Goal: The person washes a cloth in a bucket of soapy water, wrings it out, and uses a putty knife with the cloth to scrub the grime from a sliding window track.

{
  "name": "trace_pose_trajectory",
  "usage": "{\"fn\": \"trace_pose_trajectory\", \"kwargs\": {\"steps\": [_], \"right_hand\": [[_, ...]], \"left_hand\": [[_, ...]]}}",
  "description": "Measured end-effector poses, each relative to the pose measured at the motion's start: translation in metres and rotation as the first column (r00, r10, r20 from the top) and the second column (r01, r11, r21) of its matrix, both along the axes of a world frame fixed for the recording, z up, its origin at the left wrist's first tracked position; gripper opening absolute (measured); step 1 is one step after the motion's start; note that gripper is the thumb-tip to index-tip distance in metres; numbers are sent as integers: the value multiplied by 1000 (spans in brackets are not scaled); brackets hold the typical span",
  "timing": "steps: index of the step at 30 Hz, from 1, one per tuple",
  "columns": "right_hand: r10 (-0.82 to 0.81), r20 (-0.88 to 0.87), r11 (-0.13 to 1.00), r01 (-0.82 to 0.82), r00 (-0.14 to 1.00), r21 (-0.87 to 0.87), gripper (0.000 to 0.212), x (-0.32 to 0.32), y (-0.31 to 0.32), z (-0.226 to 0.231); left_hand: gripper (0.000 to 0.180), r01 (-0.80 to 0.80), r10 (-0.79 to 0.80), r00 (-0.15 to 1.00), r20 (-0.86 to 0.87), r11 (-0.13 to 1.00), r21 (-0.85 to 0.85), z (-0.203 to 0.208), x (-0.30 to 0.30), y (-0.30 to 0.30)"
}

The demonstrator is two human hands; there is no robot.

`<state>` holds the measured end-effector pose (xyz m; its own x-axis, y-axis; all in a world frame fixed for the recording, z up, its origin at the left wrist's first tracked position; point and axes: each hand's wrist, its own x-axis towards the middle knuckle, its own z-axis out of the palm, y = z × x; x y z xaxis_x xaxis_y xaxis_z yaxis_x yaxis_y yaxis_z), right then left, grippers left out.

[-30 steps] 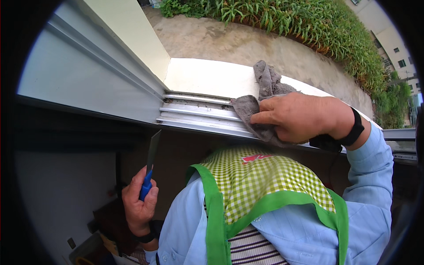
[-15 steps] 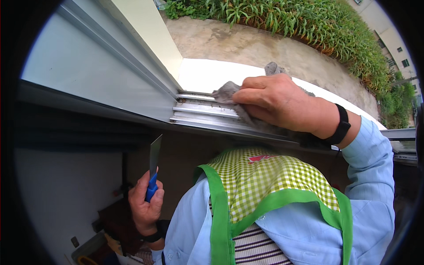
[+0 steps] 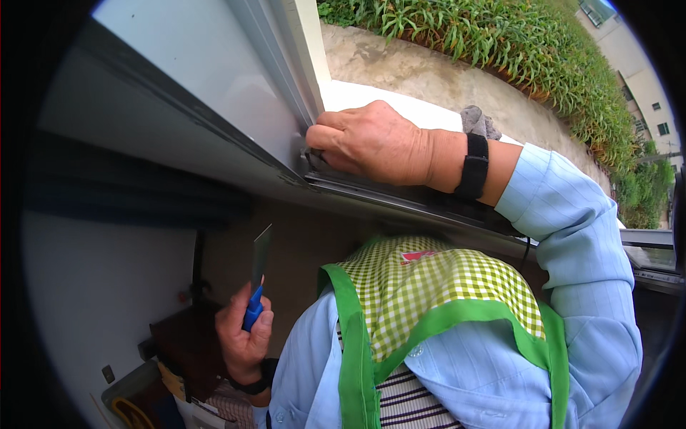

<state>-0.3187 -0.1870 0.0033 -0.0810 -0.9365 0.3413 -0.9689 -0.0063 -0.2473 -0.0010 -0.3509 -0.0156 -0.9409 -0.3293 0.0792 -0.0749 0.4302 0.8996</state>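
My right hand (image 3: pixel 375 143) is closed and pressed into the left corner of the window track (image 3: pixel 371 191), against the upright frame (image 3: pixel 286 79). Bunched under its fingers is a grey cloth (image 3: pixel 313 159), mostly hidden by the hand. Beyond my right wrist, a grey lump of cloth (image 3: pixel 480 120) lies on the white outer sill (image 3: pixel 421 107). Lower left, my left hand (image 3: pixel 244 336) grips the blue handle of a scraper (image 3: pixel 261 261), its flat metal blade pointing up, away from the track.
A pale panel (image 3: pixel 193 64) runs along the left of the window opening. Outside are a concrete path (image 3: pixel 414 61) and a row of leafy plants (image 3: pixel 486 43). Several items, including a dark red box (image 3: pixel 187 347), sit at the lower left. A dark cable (image 3: pixel 527 250) hangs below the track.
My right hand has slid left along the track with the cloth, into the corner by the frame. My left hand still holds the scraper, nearly unmoved. The view has shifted slightly.
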Motion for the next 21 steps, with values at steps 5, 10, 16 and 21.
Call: {"fn": "trace_pose_trajectory", "kwargs": {"steps": [5,10,16,21], "right_hand": [[24,52,993,-30,998,112,19,2,8,-8],[130,-72,952,-105,989,288,39,5,12,-3],[120,-207,904,-21,971,426,40,8,15,19],[114,-220,908,-12,969,418,34,8,18,16]], "left_hand": [[46,30,-30,1000,-2,1000,-6,-1,-6,-2],[45,66,-66,998,-12,998,7,6,-10,-5],[46,104,-104,995,8,995,-2,15,-16,-4],[46,92,-92,996,23,996,0,15,-16,-3]]}}
